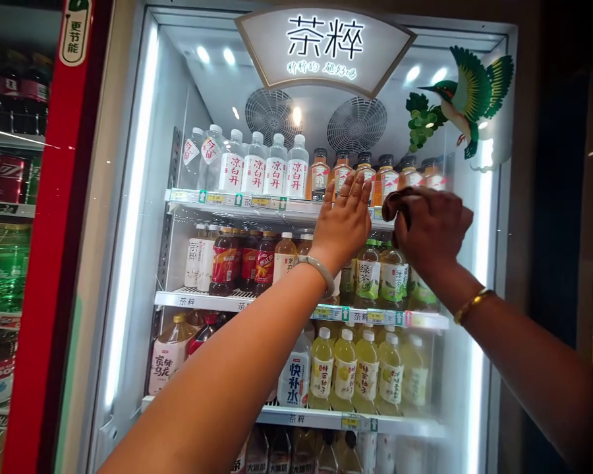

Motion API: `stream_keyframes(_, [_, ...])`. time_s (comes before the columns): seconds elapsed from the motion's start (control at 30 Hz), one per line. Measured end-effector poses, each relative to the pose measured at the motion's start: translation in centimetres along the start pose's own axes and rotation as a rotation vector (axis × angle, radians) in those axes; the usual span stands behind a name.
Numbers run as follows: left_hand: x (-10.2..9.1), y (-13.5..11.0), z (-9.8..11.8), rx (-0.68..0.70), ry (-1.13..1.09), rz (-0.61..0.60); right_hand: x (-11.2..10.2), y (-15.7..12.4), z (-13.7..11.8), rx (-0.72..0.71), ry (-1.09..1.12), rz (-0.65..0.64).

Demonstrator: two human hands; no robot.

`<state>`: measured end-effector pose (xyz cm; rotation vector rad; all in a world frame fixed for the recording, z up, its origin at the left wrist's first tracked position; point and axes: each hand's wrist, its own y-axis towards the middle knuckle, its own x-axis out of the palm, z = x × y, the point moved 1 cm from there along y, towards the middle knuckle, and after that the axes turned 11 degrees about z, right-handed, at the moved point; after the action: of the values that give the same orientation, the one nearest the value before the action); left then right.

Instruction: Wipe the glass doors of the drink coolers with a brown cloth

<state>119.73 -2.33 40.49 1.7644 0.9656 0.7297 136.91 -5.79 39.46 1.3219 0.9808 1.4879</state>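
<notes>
My left hand (343, 224), a pale bangle at its wrist, lies with fingers stretched out, seemingly flat on the glass door of a lit drinks fridge (296, 212). Behind it are amber bottles (320, 174) on the top shelf. To its right, my right hand (432, 227), with a gold bracelet, is closed around a dark brown cloth (400, 199). The cloth is bunched up and held toward the glass, in front of the right end of that shelf. Part of it is hidden inside the fingers.
Behind the glass stand clear water bottles (275, 166), green tea bottles (368, 273) and yellow drinks (344, 368) on several shelves. A bird sticker (467, 99) marks the upper right. A lit sign (326, 49) tops the fridge. At left, a red frame (54, 217) borders another drinks display.
</notes>
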Motion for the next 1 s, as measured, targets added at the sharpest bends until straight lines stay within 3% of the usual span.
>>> stream_keyframes(0.07, [0.0,0.0,0.0,0.0,0.005,0.005,-0.4,-0.9,-1.6,-0.1,-0.004,-0.065])
stream_keyframes(0.13, [0.0,0.0,0.1,-0.014,0.015,-0.005,-0.3,-0.2,-2.6,-0.246,0.011,-0.148])
stream_keyframes(0.23, [0.0,0.0,-0.1,-0.018,0.022,-0.043,0.7,2.6,-1.6,-0.346,0.034,-0.211])
stream_keyframes(0.3, [-0.4,0.0,-0.7,0.028,0.009,-0.075,1.3,3.4,0.1,-0.193,-0.01,-0.161])
stream_keyframes(0.37, [-1.2,-0.2,-2.0,0.089,-0.005,-0.093,1.2,2.4,1.0,-0.009,-0.065,-0.074])
stream_keyframes(0.43, [-2.2,-0.5,-3.8,0.122,-0.009,-0.082,0.3,0.3,0.3,0.006,-0.061,-0.041])
stream_keyframes(0.53, [-3.6,-0.8,-6.6,0.074,-0.002,-0.066,-0.9,-1.7,-3.3,-0.245,0.035,-0.116])
stream_keyframes(0.67, [-4.5,-1.5,-9.1,0.019,-0.044,-0.034,0.2,1.9,-7.2,-0.597,0.137,-0.249])
stream_keyframes(0.73, [-4.7,-2.1,-10.1,0.01,-0.076,0.005,1.7,4.8,-7.3,-0.536,0.133,-0.178])
stream_keyframes(0.83, [-4.7,-3.2,-11.8,-0.033,-0.081,0.044,3.3,7.0,-6.3,-0.26,0.072,-0.004])
stream_keyframes(0.93, [-4.6,-4.2,-13.1,-0.045,-0.08,0.05,3.4,5.8,-6.8,-0.133,0.059,0.074])
stream_keyframes(1.0, [-4.7,-4.5,-13.3,-0.042,-0.098,0.048,2.9,4.4,-8.5,-0.127,0.081,0.059])
